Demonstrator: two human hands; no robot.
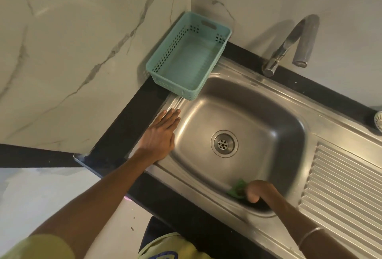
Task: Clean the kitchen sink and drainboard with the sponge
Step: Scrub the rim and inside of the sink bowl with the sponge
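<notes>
Head view: right hand (259, 191) apparently gripping sponge (236, 189) inside sink (248, 101).

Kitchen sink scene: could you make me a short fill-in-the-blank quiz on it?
1. The right hand holds a ____ sponge.
2. The left hand rests flat on the sink's ____ rim.
3. The basket in the corner holds ____.

Missing words: green; left; nothing

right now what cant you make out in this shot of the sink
- sponge: head view, mostly covered by the right hand and blurred by motion.
- white round object: cut off by the right edge.
- drainboard: runs past the right edge.
- left hand palm: hidden, facing the sink rim.
</notes>
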